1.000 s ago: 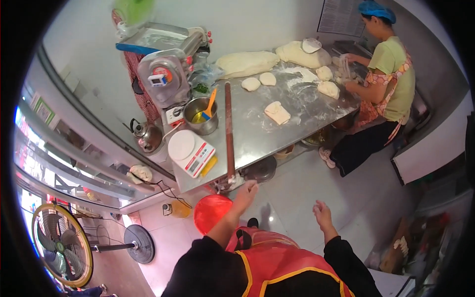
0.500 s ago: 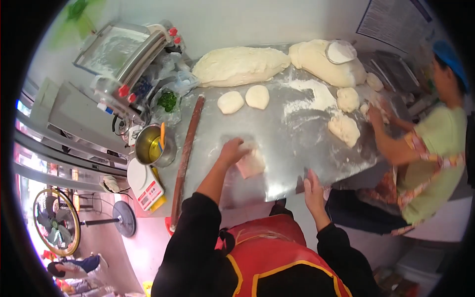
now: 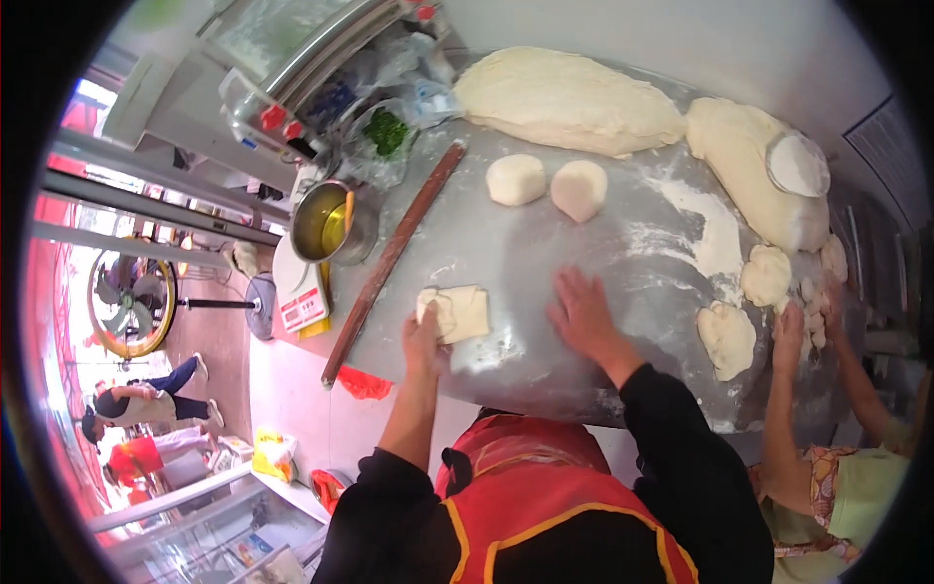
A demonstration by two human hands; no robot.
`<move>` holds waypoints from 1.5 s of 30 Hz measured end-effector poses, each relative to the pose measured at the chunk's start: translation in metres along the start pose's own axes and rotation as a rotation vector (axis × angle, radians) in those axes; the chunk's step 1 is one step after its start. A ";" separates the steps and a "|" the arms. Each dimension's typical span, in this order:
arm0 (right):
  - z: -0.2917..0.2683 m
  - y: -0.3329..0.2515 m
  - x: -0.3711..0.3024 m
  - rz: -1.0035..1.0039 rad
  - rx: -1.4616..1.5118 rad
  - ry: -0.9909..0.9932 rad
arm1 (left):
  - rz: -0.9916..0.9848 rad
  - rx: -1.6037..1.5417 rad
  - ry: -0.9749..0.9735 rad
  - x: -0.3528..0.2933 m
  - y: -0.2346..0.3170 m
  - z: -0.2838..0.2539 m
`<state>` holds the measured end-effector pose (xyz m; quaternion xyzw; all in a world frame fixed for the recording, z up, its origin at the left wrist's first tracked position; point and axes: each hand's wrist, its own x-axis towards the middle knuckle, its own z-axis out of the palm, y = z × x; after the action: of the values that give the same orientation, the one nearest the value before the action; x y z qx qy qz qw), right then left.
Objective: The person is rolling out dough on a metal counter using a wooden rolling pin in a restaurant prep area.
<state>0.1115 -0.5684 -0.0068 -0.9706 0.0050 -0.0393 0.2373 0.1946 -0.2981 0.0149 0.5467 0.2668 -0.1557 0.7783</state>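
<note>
My left hand (image 3: 422, 341) grips the left edge of a small folded piece of dough (image 3: 462, 313), which lies on the metal worktop (image 3: 540, 255). My right hand (image 3: 586, 316) is over the worktop to the right of that piece, fingers spread and holding nothing. Beyond it sit two round dough portions (image 3: 516, 180), side by side. Left of the folded piece a long brown rolling pin (image 3: 399, 248) lies at a slant.
Large dough slabs (image 3: 569, 102) line the back, one bearing a bowl of flour (image 3: 799, 164). At right a co-worker's hands (image 3: 790, 336) work near dough lumps (image 3: 766, 275). A pot of oil (image 3: 326, 224), a scale (image 3: 300, 292) and bagged chopped greens (image 3: 386, 133) stand left.
The view has swung, shifting the table contents. My right hand has come from beyond the front edge to over the worktop. My left hand has moved to the dough piece's left edge.
</note>
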 end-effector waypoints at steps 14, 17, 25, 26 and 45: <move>-0.001 -0.022 0.051 0.425 0.427 -0.075 | -0.064 1.255 -0.451 -0.014 -0.003 0.023; -0.009 -0.039 0.055 0.255 0.381 -0.065 | 0.623 0.989 -0.368 0.019 -0.013 0.040; -0.011 -0.067 -0.021 -0.135 0.140 0.129 | 0.911 1.338 -0.756 -0.006 -0.012 0.042; -0.010 -0.072 -0.032 -0.147 0.117 0.119 | 1.131 1.320 -0.751 -0.016 -0.025 0.029; 0.000 -0.060 -0.062 1.049 1.388 0.043 | 0.656 1.178 -0.614 0.010 -0.018 0.052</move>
<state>0.0487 -0.5135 0.0164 -0.4780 0.4310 0.0625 0.7628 0.2053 -0.3527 0.0087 0.8572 -0.2678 -0.1784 0.4022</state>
